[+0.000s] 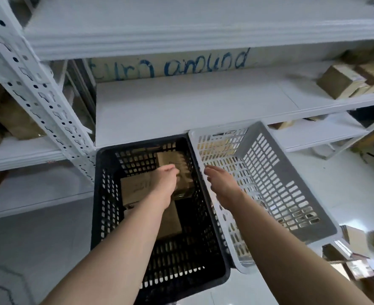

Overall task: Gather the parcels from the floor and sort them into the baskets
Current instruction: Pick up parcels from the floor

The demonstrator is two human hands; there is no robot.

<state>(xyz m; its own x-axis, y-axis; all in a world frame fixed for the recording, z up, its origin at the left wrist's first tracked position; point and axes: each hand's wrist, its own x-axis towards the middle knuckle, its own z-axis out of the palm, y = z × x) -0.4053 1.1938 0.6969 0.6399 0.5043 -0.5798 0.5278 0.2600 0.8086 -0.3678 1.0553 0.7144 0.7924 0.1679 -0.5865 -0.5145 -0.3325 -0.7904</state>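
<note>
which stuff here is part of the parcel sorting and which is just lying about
Job: black basket with parcels inside, grey basket, floor parcels, left hand, right hand.
Lying about: shelf boxes, handwritten sign, white rack.

i'm facing a white metal shelf rack (181, 106), its perforated upright post (38, 93) slanting past on my left. behind the middle shelf stands a pale board (203, 61) with "turn around" handwritten in blue. brown boxes (340, 81) sit on the shelf at right. below lies glossy white floor (38, 238).
</note>
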